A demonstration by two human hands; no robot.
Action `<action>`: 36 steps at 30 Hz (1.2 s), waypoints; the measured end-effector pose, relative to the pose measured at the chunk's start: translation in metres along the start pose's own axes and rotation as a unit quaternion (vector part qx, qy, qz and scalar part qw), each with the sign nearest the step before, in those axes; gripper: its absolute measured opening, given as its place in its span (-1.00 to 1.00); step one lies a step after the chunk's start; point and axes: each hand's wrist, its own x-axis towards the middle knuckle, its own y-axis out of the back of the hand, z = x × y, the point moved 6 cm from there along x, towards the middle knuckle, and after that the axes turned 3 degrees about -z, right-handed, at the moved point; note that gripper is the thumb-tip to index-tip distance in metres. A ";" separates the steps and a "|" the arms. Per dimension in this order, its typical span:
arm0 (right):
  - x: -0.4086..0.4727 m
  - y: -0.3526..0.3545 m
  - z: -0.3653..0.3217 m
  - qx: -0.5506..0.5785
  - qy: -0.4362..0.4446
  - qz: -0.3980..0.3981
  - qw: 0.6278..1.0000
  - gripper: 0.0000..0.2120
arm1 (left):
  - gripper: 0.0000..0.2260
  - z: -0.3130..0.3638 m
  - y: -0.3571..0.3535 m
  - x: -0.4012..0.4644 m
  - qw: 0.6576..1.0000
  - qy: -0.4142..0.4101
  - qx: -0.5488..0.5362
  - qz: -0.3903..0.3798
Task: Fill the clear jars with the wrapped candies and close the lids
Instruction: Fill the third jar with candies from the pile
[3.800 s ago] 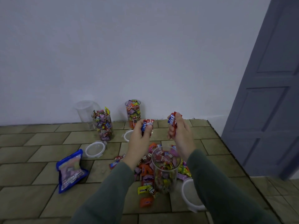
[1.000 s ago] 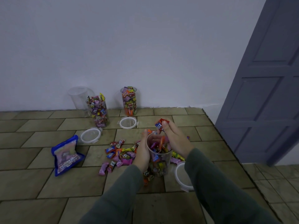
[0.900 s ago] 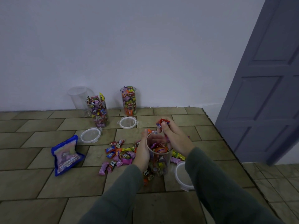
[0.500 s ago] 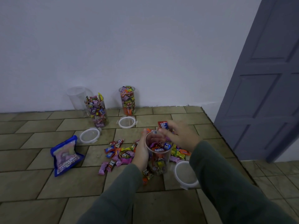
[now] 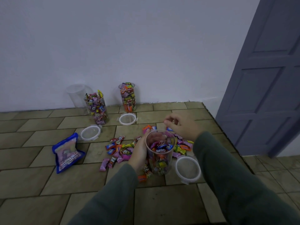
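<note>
A clear jar (image 5: 159, 157) stands on the tiled floor, over half full of wrapped candies. My left hand (image 5: 140, 154) grips its left side. My right hand (image 5: 181, 125) hovers just behind and to the right of the jar's mouth, fingers loosely curled, with nothing seen in them. Loose wrapped candies (image 5: 119, 149) lie scattered left of the jar and behind it. The jar's white-rimmed lid (image 5: 188, 169) lies flat on the floor to its right.
Two filled, lidless jars (image 5: 97, 108) (image 5: 128, 98) and an empty jar (image 5: 76, 95) stand by the wall, with two lids (image 5: 90, 132) (image 5: 127, 119) in front. A blue candy bag (image 5: 67, 151) lies at left. A grey door (image 5: 267, 78) stands at right.
My right hand held a red and blue candy over the jar; that candy is now out of its fingers and the hand has drawn back to the right. The left hand stays on the jar.
</note>
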 end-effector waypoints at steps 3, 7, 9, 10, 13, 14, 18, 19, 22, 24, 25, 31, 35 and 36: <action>0.002 -0.020 0.043 -0.020 -0.072 -0.014 0.997 -0.85 | -0.69 0.004 0.017 0.011 0.992 -0.011 0.127 0.023; -0.007 -0.048 0.086 -0.085 -0.171 -0.074 0.979 -0.56 | -0.79 0.005 0.031 0.031 0.943 -0.054 0.327 0.002; -0.014 -0.061 0.096 -0.102 -0.190 -0.120 0.969 -0.31 | -0.57 0.004 0.030 0.041 0.895 -0.062 0.442 -0.020; -0.016 -0.066 0.100 -0.111 -0.191 -0.142 0.965 -0.19 | -0.45 -0.001 0.029 0.047 0.873 -0.035 0.485 -0.036; -0.016 -0.073 0.109 -0.115 -0.203 -0.174 0.957 -0.01 | -0.23 -0.023 0.035 0.064 0.785 0.017 0.614 -0.078; -0.013 -0.074 0.112 -0.108 -0.208 -0.179 0.956 -0.01 | -0.20 -0.029 0.036 0.071 0.758 0.018 0.645 -0.091; 0.001 -0.083 0.117 -0.135 -0.184 -0.206 0.952 -0.14 | -0.17 -0.039 0.031 0.085 0.693 0.048 0.710 -0.115; 0.005 -0.087 0.117 -0.151 -0.174 -0.211 0.950 -0.20 | -0.19 -0.038 0.028 0.086 0.688 0.043 0.715 -0.114; 0.013 -0.095 0.119 -0.200 -0.160 -0.207 0.944 -0.32 | -0.25 -0.034 0.026 0.092 0.698 0.016 0.710 -0.092; 0.018 -0.096 0.120 -0.232 -0.150 -0.182 0.944 -0.37 | -0.32 -0.031 0.026 0.097 0.716 0.001 0.694 -0.077; 0.020 -0.095 0.120 -0.245 -0.141 -0.163 0.945 -0.40 | -0.36 -0.028 0.024 0.097 0.726 -0.006 0.684 -0.072; 0.032 -0.095 0.118 -0.223 -0.130 -0.132 0.957 -0.56 | -0.50 -0.023 0.020 0.105 0.768 0.003 0.638 -0.051; 0.037 -0.095 0.112 -0.202 -0.142 -0.142 0.959 -0.61 | -0.52 -0.019 0.022 0.108 0.789 0.021 0.613 -0.038; 0.038 -0.094 0.111 -0.203 -0.142 -0.143 0.958 -0.62 | -0.52 -0.018 0.023 0.108 0.793 0.023 0.608 -0.037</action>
